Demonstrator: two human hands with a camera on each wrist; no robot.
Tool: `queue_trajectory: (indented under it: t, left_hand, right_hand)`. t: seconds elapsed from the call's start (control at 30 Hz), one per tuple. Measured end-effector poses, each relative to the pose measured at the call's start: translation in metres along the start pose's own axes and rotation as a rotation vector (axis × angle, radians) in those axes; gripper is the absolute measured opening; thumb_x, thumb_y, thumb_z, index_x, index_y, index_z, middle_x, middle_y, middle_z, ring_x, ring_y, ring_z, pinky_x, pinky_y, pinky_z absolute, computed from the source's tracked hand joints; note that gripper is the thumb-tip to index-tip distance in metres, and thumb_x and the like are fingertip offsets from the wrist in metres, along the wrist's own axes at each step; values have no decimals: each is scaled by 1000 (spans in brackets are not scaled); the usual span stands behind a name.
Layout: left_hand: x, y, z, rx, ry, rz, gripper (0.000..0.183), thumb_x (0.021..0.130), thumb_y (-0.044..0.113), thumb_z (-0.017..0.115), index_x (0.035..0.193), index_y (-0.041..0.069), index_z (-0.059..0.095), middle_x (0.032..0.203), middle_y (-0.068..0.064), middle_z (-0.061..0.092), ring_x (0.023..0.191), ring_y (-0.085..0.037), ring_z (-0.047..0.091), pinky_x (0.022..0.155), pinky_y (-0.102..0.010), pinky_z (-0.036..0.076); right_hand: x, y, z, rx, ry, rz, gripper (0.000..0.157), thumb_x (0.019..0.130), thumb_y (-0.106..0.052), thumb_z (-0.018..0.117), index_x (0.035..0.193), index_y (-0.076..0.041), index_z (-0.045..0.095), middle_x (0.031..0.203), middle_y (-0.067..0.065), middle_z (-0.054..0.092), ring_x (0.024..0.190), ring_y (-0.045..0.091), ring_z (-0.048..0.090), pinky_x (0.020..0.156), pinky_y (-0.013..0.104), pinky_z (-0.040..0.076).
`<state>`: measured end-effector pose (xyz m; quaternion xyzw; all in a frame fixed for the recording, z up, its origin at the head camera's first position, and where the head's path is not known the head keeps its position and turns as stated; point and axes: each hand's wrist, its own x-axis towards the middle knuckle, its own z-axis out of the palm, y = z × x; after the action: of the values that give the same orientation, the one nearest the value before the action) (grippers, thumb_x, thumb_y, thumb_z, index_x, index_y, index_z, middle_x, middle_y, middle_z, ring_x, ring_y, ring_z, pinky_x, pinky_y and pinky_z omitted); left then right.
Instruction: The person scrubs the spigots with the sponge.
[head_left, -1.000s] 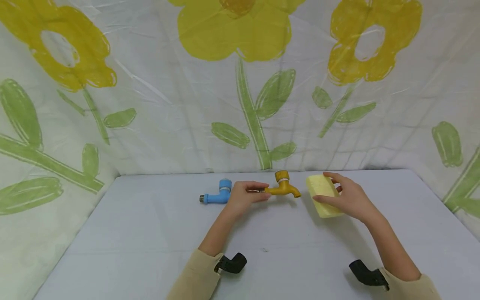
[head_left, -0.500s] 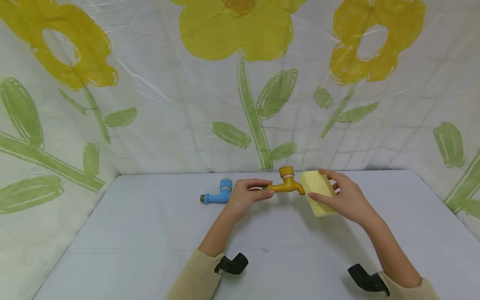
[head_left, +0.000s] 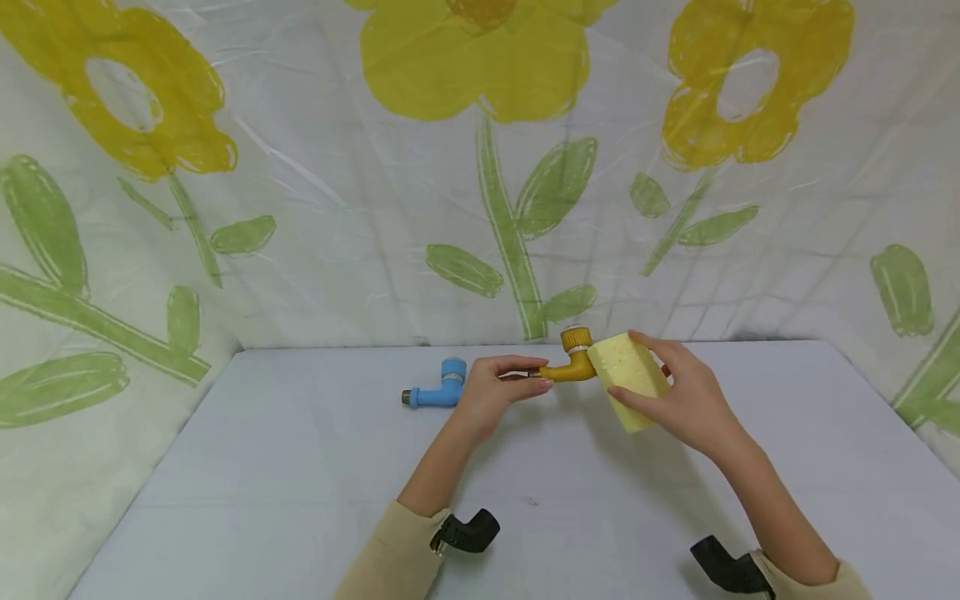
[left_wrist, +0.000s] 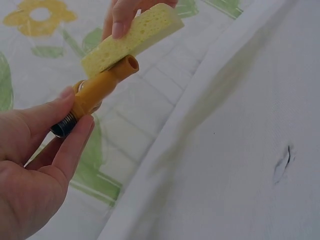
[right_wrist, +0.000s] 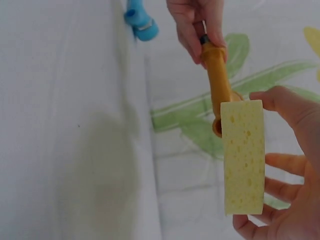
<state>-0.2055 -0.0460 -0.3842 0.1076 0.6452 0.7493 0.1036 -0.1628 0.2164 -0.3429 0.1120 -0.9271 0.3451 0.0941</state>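
My left hand (head_left: 491, 396) pinches a yellow tap (head_left: 567, 369) by its dark threaded inlet end, between thumb and fingers. The tap is held above the table with its ribbed knob up and its spout toward the right. In the left wrist view the round spout opening of the tap (left_wrist: 97, 91) shows plainly. My right hand (head_left: 686, 400) grips a pale yellow sponge (head_left: 626, 375) by its edges, tilted. The sponge overlaps the spout in the head view. From the right wrist, the narrow side of the sponge (right_wrist: 243, 157) appears right at the spout end.
A blue tap (head_left: 438, 390) lies on the white-covered table (head_left: 262, 467), just left of and partly behind my left hand. Behind the table hangs a white sheet (head_left: 337, 275) painted with yellow flowers and green leaves. Black camera mounts (head_left: 468, 532) sit at both sleeves.
The yellow tap has risen slightly and shifted a little right. The sponge has come left from beside the tap until it overlaps the spout, and has turned somewhat. The blue tap has stayed put.
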Motion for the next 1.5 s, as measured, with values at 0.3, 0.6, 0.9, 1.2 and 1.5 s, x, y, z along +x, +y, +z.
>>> queue_trajectory:
  t: [0.3, 0.6, 0.9, 1.2, 1.5]
  left_hand:
    - [0, 1, 1, 1, -2, -4, 37, 92, -10, 74, 128, -16, 67, 114, -17, 76, 90, -12, 76, 92, -35, 64]
    - [-2, 0, 1, -10, 1, -3, 35, 92, -10, 74, 127, -14, 69, 114, -15, 75, 91, -14, 78, 92, -36, 64]
    - [-2, 3, 4, -21, 6, -1, 36, 92, -9, 75, 127, -14, 69, 112, -10, 76, 89, -11, 75, 90, -33, 64]
    - [-4, 4, 8, 6, -15, -2, 35, 91, -9, 76, 125, -11, 71, 118, -16, 75, 92, -14, 76, 90, -33, 64]
    - [-4, 4, 11, 32, -29, -10, 34, 91, -8, 77, 125, -11, 72, 120, -18, 75, 95, -16, 76, 90, -33, 64]
  right_hand:
    - [-3, -5, 6, 15, 38, -46, 78, 89, -26, 87, 153, 0, 51, 144, 25, 58, 120, 40, 58, 92, 54, 54]
    - [-4, -8, 14, 14, 141, -44, 74, 86, -24, 90, 148, 0, 57, 137, 27, 58, 110, 41, 59, 81, 50, 55]
    - [-7, -16, 20, 35, 221, -130, 70, 80, -16, 93, 141, 3, 63, 131, 28, 61, 116, 46, 61, 84, 58, 57]
    - [-8, -16, 15, 58, 300, -69, 71, 83, -16, 91, 144, 3, 60, 133, 26, 58, 117, 45, 58, 86, 60, 57]
    - [-7, -21, 20, 58, 305, -117, 71, 81, -14, 93, 143, 4, 61, 132, 28, 59, 115, 46, 60, 83, 61, 60]
